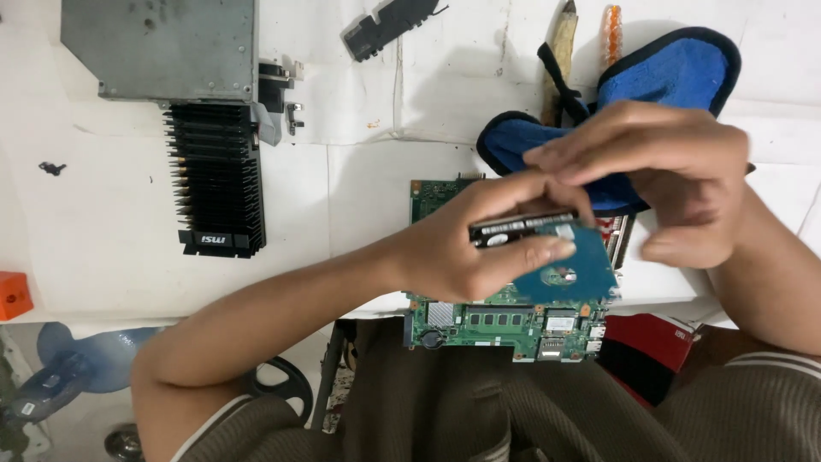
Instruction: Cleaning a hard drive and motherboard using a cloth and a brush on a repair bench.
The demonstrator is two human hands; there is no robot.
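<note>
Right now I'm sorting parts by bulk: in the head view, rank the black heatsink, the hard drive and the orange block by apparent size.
1. black heatsink
2. hard drive, held nearer the camera and partly hidden, so unsure
3. orange block, cut by the edge

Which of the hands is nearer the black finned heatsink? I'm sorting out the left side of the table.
Left. The left hand, holding the hard drive, is right of the heatsink; the right hand, with the blue cloth, lies farther right.
</note>
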